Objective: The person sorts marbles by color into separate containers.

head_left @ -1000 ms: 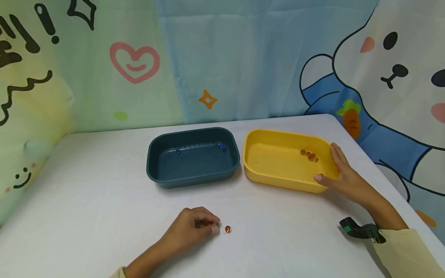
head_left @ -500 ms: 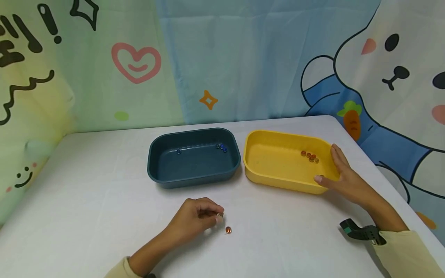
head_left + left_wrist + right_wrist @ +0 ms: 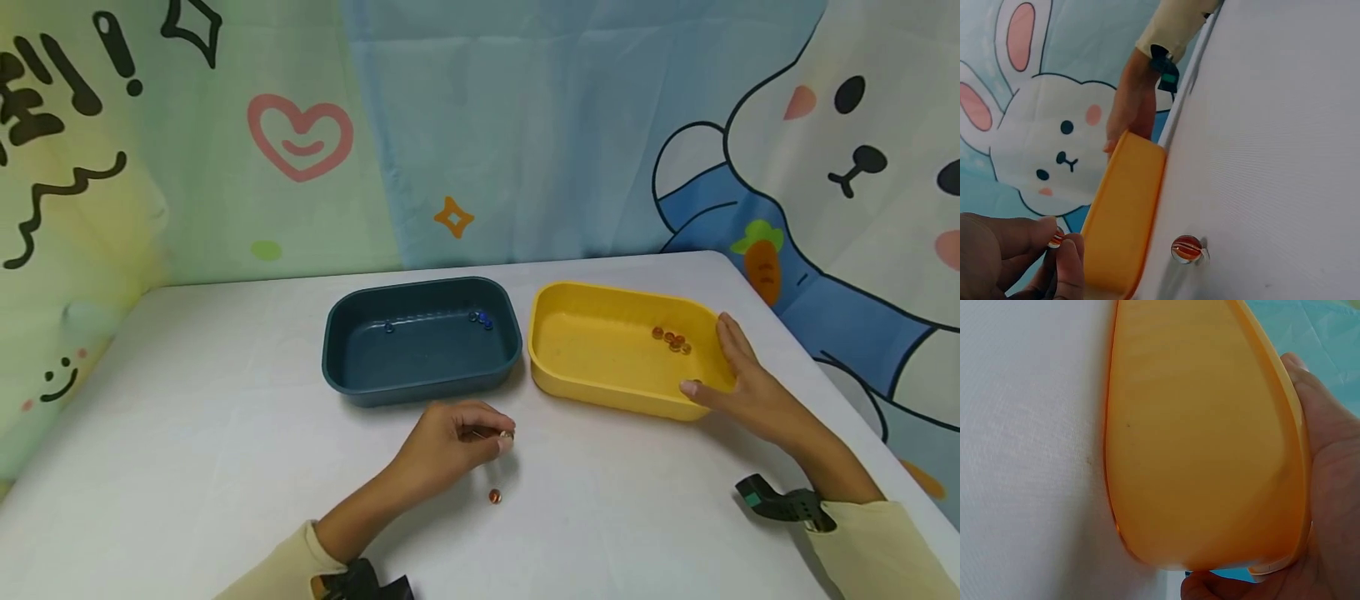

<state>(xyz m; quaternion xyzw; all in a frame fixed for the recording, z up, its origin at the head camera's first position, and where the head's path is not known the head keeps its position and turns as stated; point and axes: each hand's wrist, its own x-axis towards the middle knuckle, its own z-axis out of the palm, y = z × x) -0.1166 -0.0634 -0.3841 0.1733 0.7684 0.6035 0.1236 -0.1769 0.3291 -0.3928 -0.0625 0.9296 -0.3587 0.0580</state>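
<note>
My left hand (image 3: 450, 442) pinches a small glass marble (image 3: 1056, 237) with a red-orange and white swirl between thumb and fingertips, raised over the table. Below it, a second marble (image 3: 495, 496) with an orange-red swirl lies on the white cloth. My right hand (image 3: 753, 392) grips the right end of a yellow tray (image 3: 585, 342), thumb over the front rim and fingers along the right side. Inside that tray, several orange marbles (image 3: 675, 343) cluster near the right end. The right wrist view shows the tray's outer wall with the hand along its rim.
A dark teal tray (image 3: 390, 367) stands left of the yellow one, with several blue marbles (image 3: 482, 318) at its right and a single marble (image 3: 389, 327) at its left. Behind the table (image 3: 225, 400) hangs a printed cloth (image 3: 510, 125).
My left hand has lifted the marble and moved right and away from me, past the marble on the table. My right hand has stayed on the yellow tray.
</note>
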